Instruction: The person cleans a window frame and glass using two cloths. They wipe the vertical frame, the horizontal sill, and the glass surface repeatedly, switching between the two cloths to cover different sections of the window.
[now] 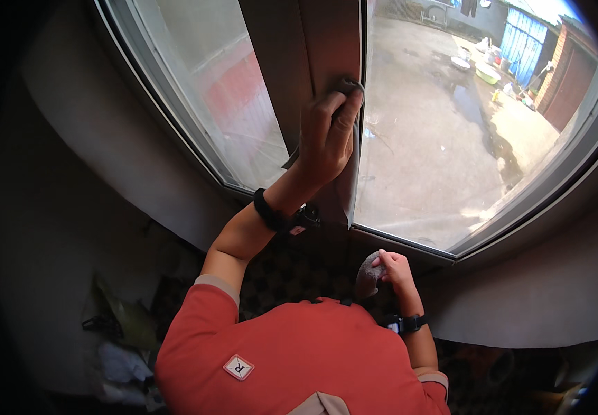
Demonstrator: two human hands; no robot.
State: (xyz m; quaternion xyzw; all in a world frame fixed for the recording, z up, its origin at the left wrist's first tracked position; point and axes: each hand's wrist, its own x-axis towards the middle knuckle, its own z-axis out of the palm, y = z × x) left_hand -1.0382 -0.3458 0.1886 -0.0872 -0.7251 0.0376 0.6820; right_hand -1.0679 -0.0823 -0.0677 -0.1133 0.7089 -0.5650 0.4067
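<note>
My left hand (330, 132) is raised to the dark frame post (283, 46) between two glass panes. Its fingers pinch a dark grey cloth (350, 85) against the post, close to the edge of the right pane (434, 135). Part of that cloth seems to hang behind the wrist, largely hidden. Lower down, in front of my chest, my right hand (396, 267) grips a fuzzy grey cloth (369, 275) between thumb and fingers. This one dangles free of the glass.
To the left stands another pane (216, 93). Pale wall panels (522, 306) lie below the frames. A patterned floor (299, 275) shows between my arms. Bags (122, 363) sit at lower left. Outside, basins (487, 73) stand in a yard.
</note>
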